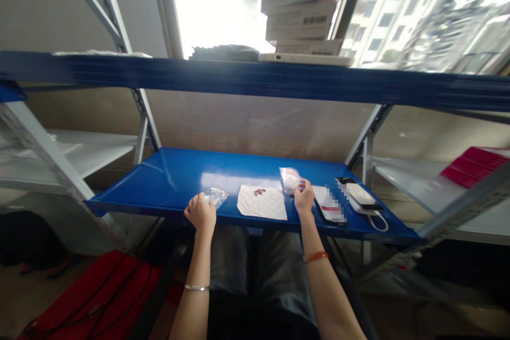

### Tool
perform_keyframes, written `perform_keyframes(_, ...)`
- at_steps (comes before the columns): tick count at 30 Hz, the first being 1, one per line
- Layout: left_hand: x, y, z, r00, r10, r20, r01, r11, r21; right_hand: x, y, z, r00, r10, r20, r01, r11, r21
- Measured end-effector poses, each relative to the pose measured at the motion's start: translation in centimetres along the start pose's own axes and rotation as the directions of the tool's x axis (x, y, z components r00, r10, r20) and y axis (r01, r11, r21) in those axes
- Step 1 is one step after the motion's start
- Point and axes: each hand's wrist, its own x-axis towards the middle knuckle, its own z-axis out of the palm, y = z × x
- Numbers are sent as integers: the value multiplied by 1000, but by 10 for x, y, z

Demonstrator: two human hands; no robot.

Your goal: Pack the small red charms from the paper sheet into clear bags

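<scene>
My left hand (201,212) is at the front edge of the blue shelf, its fingers curled on a clear crinkled plastic bag (215,197). To the right of it, a white cloth or tissue (261,208) lies flat with several small dark red bead-like pieces (260,191) near its top. My right hand (305,198) has its fingers closed at the right edge of a stack of small clear zip bags (290,178). The fingertips of that hand are partly hidden, and how many bags they grip does not show.
Right of my right hand lie a white-and-red packet (329,204) and a dark phone (360,195) over a white device with a cable (377,221). An upper blue beam (239,75) crosses above, carrying stacked boxes (300,20). Metal posts (131,58) stand at the sides.
</scene>
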Motion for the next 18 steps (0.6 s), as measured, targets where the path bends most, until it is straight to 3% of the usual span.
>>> perform_keyframes(7, -1, 0, 1, 1000, -7, 20, 7, 1000, 12, -5, -3, 0, 994, -92, -62, 84, 989, -122)
perform_keyframes(18, 7, -8, 8, 999, 36, 20, -34, 996, -84, -12, -14, -7, 992, -105, -74, 84, 966, -244)
